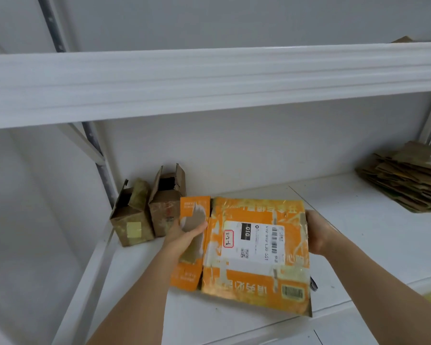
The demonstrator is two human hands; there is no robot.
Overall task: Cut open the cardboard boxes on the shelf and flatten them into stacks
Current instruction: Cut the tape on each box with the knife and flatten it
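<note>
An orange cardboard box (255,252) with a white shipping label lies pressed nearly flat over the white shelf (346,235). My left hand (182,241) holds its left end flap, thumb on top of the flap. My right hand (316,232) grips the box's right edge, fingers hidden behind it. Two small brown boxes (147,210) stand upright with open tops at the shelf's back left. A stack of flattened brown cardboard (408,180) lies at the far right of the shelf.
A white shelf beam (209,80) crosses overhead above the work area. A perforated metal upright (100,155) stands at the back left. A small dark object (313,283) pokes out from under the orange box's right side; what it is cannot be told.
</note>
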